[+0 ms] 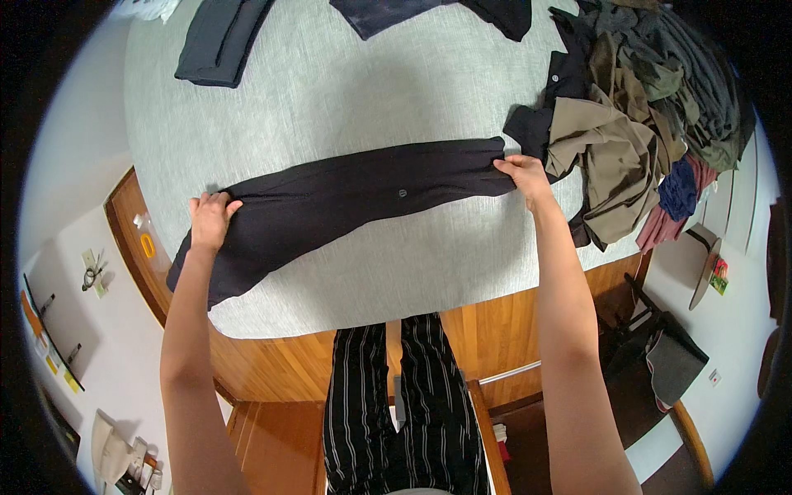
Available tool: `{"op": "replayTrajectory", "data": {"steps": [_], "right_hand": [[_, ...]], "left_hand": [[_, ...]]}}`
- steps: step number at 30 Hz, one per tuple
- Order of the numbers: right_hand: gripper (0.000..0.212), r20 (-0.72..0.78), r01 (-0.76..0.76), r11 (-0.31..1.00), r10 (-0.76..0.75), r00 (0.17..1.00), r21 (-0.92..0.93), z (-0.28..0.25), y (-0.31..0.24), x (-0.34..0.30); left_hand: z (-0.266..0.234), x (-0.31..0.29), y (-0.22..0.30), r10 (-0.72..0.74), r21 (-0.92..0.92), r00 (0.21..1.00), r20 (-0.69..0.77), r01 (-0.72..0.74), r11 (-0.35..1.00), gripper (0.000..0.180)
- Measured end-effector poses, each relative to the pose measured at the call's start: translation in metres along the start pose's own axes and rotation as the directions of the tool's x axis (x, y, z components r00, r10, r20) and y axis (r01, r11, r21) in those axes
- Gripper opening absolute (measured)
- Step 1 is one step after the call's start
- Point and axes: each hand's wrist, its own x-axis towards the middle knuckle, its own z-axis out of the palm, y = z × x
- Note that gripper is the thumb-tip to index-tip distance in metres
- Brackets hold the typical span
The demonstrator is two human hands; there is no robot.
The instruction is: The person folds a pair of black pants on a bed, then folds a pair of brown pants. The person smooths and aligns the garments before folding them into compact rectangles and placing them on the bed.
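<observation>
A long black pair of pants (346, 194), folded into a narrow strip, lies stretched sideways across the light grey cloth-covered table (371, 99). A small round mark shows near the middle of its lower edge. My left hand (213, 219) is closed on the upper edge towards the wider left end, its fingertips partly hidden behind the cloth. With thumb and fingers, my right hand (525, 176) pinches the narrower right end. Small creases run through the fabric by my left hand.
Folded dark grey clothing (221, 41) lies at the far left, and dark garments (396, 15) at the far middle. A heap of loose clothes (619, 148) covers the right side, close to my right hand. A dark chair (660, 355) stands at the lower right.
</observation>
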Motion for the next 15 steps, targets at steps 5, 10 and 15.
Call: {"op": "replayTrajectory", "data": {"steps": [5, 10, 15], "right_hand": [[0.023, 0.035, 0.277, 0.881, -0.314, 0.949, 0.384, -0.009, -0.003, -0.005], [0.019, -0.057, 0.380, 0.801, -0.401, 0.914, 0.463, -0.002, -0.006, -0.006], [0.022, -0.181, 0.396, 0.862, -0.355, 0.917, 0.317, 0.011, 0.006, 0.016]], "left_hand": [[-0.002, -0.014, -0.045, -0.079, -0.027, 0.994, 0.071, 0.081, 0.996, 0.028], [0.008, -0.028, -0.080, -0.072, -0.103, 0.996, -0.054, 0.066, 0.993, 0.015], [0.030, -0.026, -0.093, -0.193, -0.211, 0.973, -0.125, 0.164, 0.964, 0.017]]}}
